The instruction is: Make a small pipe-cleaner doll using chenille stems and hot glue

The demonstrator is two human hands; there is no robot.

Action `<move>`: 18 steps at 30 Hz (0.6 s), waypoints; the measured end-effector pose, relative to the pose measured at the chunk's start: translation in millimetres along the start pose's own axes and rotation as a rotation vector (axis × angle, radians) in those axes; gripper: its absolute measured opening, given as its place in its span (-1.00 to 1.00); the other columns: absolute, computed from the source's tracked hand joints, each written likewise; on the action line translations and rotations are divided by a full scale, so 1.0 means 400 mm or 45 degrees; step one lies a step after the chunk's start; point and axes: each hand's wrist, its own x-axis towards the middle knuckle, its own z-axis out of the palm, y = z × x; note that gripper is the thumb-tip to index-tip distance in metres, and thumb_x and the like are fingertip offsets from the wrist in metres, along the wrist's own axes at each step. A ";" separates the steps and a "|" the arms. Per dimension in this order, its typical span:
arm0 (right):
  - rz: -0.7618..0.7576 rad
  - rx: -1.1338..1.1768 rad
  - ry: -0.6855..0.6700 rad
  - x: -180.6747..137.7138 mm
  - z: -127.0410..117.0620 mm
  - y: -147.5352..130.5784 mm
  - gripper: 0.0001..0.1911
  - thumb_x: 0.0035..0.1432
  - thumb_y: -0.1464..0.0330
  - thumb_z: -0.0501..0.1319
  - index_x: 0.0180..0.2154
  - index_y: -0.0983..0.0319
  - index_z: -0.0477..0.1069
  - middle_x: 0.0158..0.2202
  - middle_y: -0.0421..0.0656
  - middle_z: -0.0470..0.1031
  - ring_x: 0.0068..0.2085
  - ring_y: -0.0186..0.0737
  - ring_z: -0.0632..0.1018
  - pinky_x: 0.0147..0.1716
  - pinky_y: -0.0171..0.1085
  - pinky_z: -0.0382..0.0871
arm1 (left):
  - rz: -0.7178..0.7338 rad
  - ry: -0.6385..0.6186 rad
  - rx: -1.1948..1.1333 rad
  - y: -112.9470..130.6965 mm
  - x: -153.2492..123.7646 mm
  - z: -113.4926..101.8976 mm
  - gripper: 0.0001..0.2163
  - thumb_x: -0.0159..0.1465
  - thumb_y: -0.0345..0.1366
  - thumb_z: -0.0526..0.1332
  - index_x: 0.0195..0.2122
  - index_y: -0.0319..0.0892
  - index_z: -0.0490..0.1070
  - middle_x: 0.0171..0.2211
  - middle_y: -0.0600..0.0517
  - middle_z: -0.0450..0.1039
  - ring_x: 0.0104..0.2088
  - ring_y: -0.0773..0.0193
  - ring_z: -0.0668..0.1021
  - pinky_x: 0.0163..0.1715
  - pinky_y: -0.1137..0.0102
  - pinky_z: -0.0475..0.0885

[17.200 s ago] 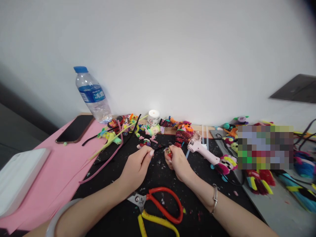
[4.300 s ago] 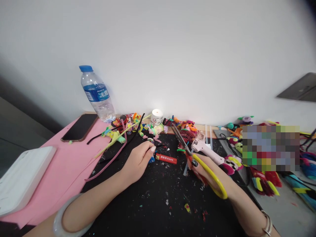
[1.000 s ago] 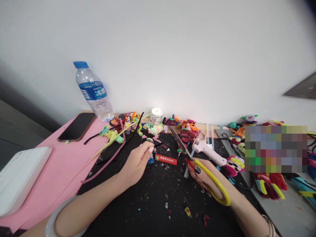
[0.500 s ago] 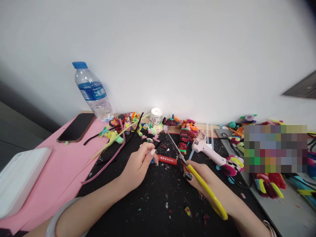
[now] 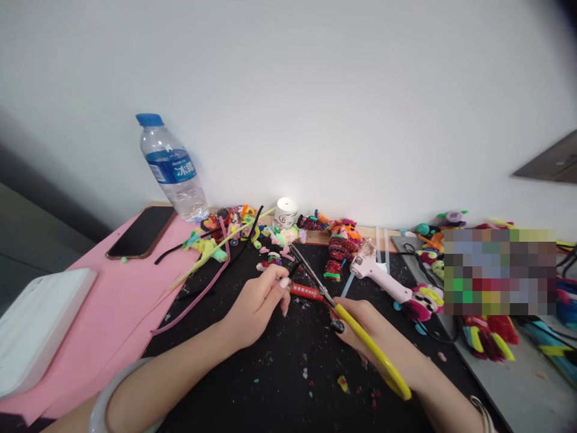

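My left hand (image 5: pixel 259 307) pinches a short black pipe cleaner (image 5: pixel 294 270) between thumb and fingertips, and its upper end sticks out. In my right hand (image 5: pixel 374 331) is a pair of yellow-handled scissors (image 5: pixel 378 352), with the blades pointing up and left. The blades look close together, just right of the black piece; I cannot tell whether they touch it. Under the blades lies a red stick-shaped object (image 5: pixel 306 292) with white lettering. Small fuzzy figures, among them a dark red one (image 5: pixel 339 248), lie beyond my hands.
A pale pink glue gun (image 5: pixel 381 278) lies right of the scissors. Behind are a white paper cup (image 5: pixel 285 212) and a leaning water bottle (image 5: pixel 174 171). A phone (image 5: pixel 140 233) and a white box (image 5: pixel 45 328) rest on pink paper (image 5: pixel 108 294). Scraps dot the black mat (image 5: pixel 252 391).
My right hand has brought the scissors slightly left, closer to the black pipe cleaner. My left hand has shifted a little to the right, still pinching.
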 end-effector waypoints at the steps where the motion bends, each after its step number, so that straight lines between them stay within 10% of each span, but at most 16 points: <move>1: 0.005 -0.001 0.002 0.000 0.000 0.001 -0.66 0.19 0.15 -0.03 -0.49 0.25 0.17 -0.54 -0.27 0.17 -0.55 -0.37 0.27 -0.61 -0.39 0.14 | -0.001 -0.008 0.001 0.001 0.000 0.000 -0.84 0.36 -0.28 -0.14 -0.30 -0.15 0.16 -0.59 0.16 0.36 -0.50 0.35 0.37 -0.31 0.41 0.23; 18: 0.012 0.028 -0.021 0.008 0.005 0.015 -0.62 0.15 0.09 0.08 -0.46 0.29 0.30 -0.54 -0.25 0.25 -0.47 -0.32 0.27 -0.54 -0.39 0.17 | -0.028 -0.047 -0.001 0.000 -0.003 -0.001 -0.82 0.36 -0.25 -0.14 -0.33 -0.15 0.15 -0.61 0.16 0.35 -0.59 0.39 0.30 -0.44 0.44 0.18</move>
